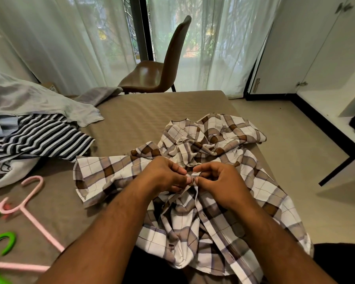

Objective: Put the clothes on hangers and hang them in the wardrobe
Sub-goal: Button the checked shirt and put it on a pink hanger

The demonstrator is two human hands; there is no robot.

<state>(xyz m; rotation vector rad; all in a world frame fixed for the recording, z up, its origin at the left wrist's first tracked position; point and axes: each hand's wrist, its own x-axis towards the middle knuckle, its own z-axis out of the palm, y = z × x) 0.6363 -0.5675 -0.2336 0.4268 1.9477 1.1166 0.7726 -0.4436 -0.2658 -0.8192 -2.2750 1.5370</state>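
Pinching plaid shirt (195, 138) at its buttons, left hand (164, 175) and right hand (218, 180) are prepping it. Next likely needing pink hanger (32, 214) left of grip.

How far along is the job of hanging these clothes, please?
Done: nothing visibly hung. In hand: the left hand and right hand pinch the plaid shirt at its buttons on the bed. Left: striped top and grey garment lie loose, pink hanger unused.
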